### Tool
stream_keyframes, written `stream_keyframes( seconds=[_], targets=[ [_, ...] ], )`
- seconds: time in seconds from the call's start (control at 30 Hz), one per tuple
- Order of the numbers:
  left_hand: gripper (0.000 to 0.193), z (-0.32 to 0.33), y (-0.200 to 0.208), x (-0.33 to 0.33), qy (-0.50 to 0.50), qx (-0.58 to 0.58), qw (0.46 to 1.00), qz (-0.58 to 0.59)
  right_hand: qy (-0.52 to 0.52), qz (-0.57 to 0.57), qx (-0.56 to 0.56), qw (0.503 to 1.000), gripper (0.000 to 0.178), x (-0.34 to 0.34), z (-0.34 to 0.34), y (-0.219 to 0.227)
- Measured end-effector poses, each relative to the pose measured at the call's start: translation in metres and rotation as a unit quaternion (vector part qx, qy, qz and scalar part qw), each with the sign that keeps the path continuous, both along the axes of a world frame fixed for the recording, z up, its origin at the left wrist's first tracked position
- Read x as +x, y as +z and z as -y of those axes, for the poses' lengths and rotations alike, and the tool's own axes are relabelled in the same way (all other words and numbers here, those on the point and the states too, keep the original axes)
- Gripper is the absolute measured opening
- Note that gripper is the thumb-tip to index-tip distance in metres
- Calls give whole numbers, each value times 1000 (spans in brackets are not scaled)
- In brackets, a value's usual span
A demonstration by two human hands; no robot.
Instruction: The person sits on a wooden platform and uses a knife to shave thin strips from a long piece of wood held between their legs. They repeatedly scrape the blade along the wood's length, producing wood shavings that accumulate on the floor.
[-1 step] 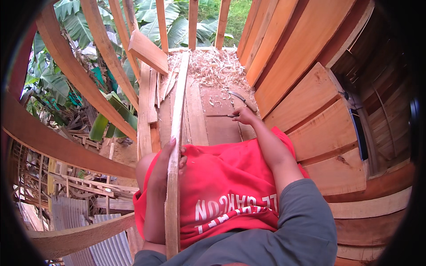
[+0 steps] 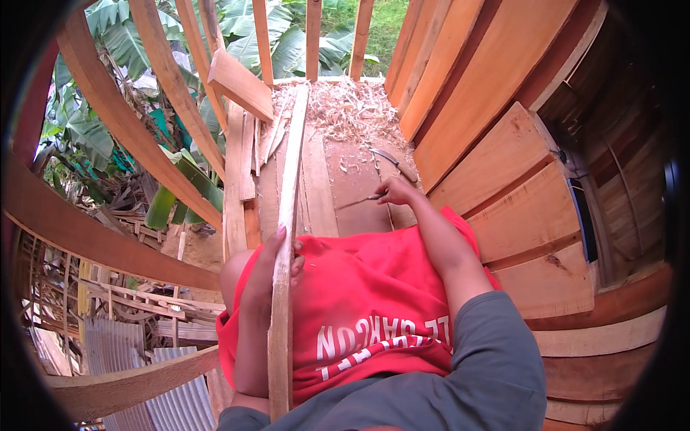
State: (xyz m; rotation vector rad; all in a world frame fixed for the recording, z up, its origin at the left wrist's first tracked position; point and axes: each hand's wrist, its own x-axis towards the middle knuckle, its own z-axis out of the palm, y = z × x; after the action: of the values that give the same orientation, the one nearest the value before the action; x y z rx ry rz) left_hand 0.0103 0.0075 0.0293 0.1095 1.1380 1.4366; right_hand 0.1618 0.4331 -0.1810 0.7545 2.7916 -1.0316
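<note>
A long narrow wooden strip [image 2: 289, 172] stands slanting from my lap to the far end of the plank floor, its near end against my left arm. My left hand [image 2: 267, 260] is wrapped round it, thumb on one side, fingertips showing on the other. My right hand [image 2: 396, 190] is closed on the dark handle of a thin, straight file-like tool [image 2: 356, 202], held over the floor and pointing left. Its exact kind is too small to tell. Just beyond that hand lies a curved knife [image 2: 389, 156] with a wooden handle.
Curled wood shavings [image 2: 348, 108] cover the far floor. A short board [image 2: 241, 85] leans at the left, near loose wood strips [image 2: 246, 158]. Upright slats [image 2: 165, 79] edge the left side, and a plank wall [image 2: 489, 86] rises on the right. A red cloth [image 2: 374, 280] covers my lap.
The tool in my right hand has tilted, its tip dropping toward me. My right hand has shifted slightly nearer. My left hand and the wooden strip stay almost the same.
</note>
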Motion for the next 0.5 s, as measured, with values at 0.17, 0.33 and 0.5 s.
stream_keyframes(
  seconds=[0.17, 0.33, 0.5],
  targets=[
    [47, -11, -3, 4, -29, -13, 999, 20, -145, -20, 61, 987, 26, 0, 1, -14],
    [45, -15, 0, 5, -12, -15, 999, 42, -160, -85, -21, 983, 30, -14, -20, -8],
    [44, -19, -1, 3, 7, -22, 999, 46, 88, 63, -84, 991, 36, -17, 0, -11]
  ],
)
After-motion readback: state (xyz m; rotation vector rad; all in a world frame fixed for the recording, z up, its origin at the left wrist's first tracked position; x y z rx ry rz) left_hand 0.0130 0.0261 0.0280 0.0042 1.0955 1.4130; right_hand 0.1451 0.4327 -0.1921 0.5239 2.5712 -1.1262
